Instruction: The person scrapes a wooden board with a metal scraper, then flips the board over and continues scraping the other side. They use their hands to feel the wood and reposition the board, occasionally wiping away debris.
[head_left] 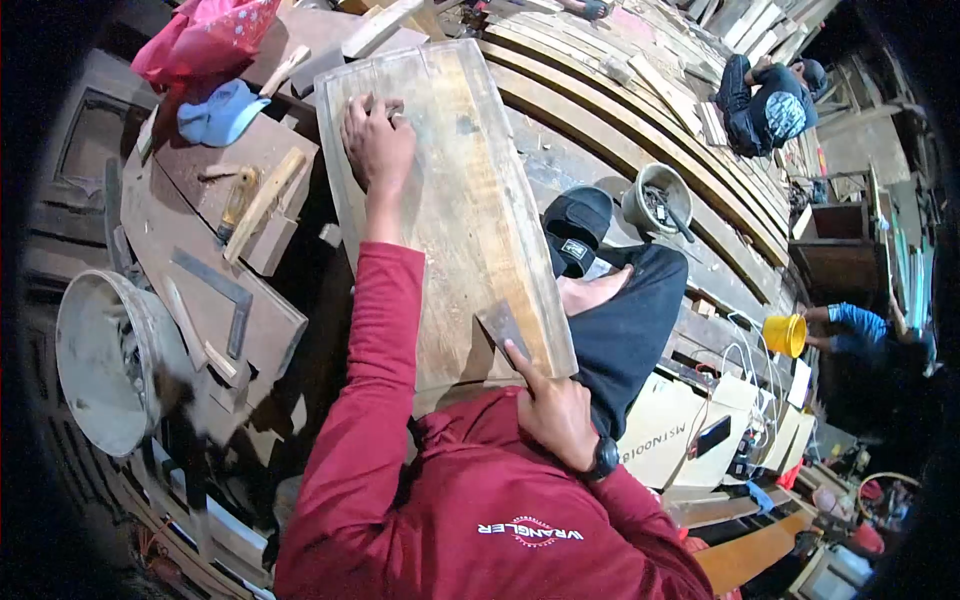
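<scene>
A pale wooden panel (450,210) with a shaped border lies lengthwise in front of me, its near end by my chest. My left hand (380,145) rests on its far part, fingers curled down against the wood. Whether something small sits under those fingers is hidden. Near the panel's close right corner, my right hand (560,415) grips a flat scraper (500,328), index finger stretched along the blade. The blade touches or hovers just over the panel; its handle is covered by my palm.
To the left lie a metal square (238,300), a yellow-handled chisel (236,205) and a large bucket (120,360). A small pail (655,198) stands beyond my knee. Long planks (640,130) run behind it. Another person (775,105) crouches at far right; a yellow bucket (784,335) is near someone else.
</scene>
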